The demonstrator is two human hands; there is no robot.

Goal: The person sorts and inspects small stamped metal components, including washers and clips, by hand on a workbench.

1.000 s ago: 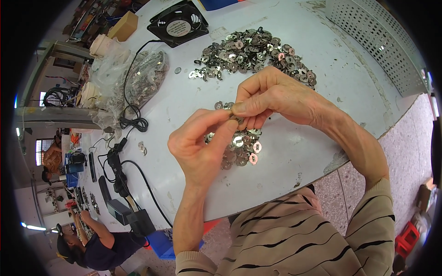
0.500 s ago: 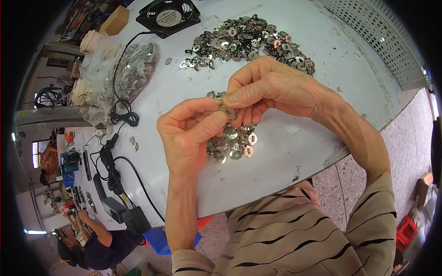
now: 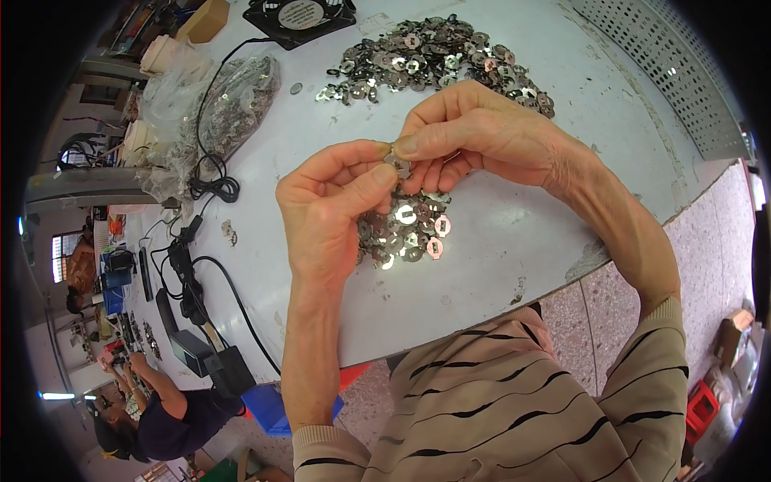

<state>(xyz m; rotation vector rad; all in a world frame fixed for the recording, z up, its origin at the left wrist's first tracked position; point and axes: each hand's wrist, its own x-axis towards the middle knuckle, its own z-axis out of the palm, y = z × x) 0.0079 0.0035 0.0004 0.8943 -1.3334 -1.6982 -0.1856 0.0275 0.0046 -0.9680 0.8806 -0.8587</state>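
Over the table, my left hand (image 3: 325, 197) pinches a small round metal piece (image 3: 399, 167) between thumb and forefinger. My right hand (image 3: 482, 132) meets it from the other side, thumb and forefinger closed at the top edge of the same piece, with the other fingers curled beneath. Whatever else the right fingertips may hold is too small to make out. Just below both hands lies a small heap of similar flat metal pieces (image 3: 405, 233), partly covered by the left hand. A larger heap of metal pieces (image 3: 430, 64) spreads farther back.
At the back stands a black fan (image 3: 299, 14), its cord running down the left side of the table (image 3: 482, 297). Clear plastic bags of metal parts (image 3: 241, 100) lie at left, above black power adapters (image 3: 229, 369). A perforated metal panel (image 3: 666, 72) borders the right. Another person (image 3: 169, 418) works at lower left.
The table and its heaps sit slightly higher in the picture, and both hands appear higher too. My hands keep the same pinch on the metal piece.
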